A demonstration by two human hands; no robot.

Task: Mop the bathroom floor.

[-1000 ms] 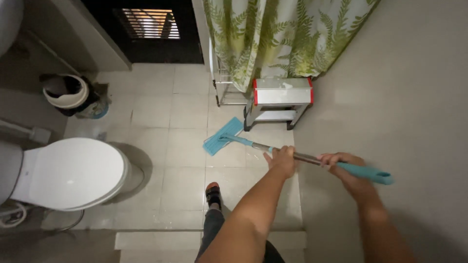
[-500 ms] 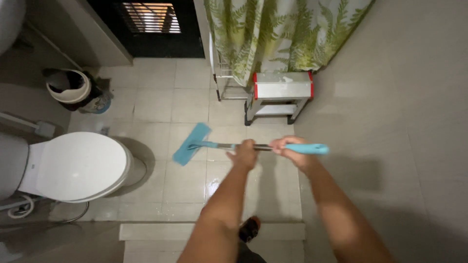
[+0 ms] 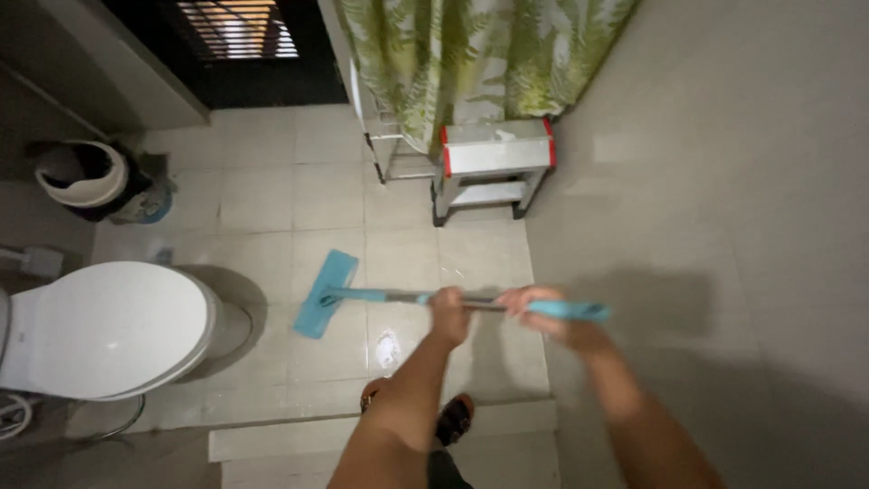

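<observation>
We stand at near edge of floor (image 3: 272, 190), both hands on mop handle (image 3: 407, 297): left hand (image 3: 450, 315) forward, right hand (image 3: 543, 312) behind it toward handle end. Mop head (image 3: 326, 292) on floor, just right of toilet (image 3: 100, 328). Bin (image 3: 86, 178) beyond toilet, far left. Step stool (image 3: 493, 167) ahead, before curtain (image 3: 471, 63). Wall (image 3: 724, 181) on right.

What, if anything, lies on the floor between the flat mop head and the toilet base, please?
Nothing visible does. The blue mop head rests on bare tile with only shadowed floor between it and the toilet. Left hand and right hand grip the handle.
</observation>
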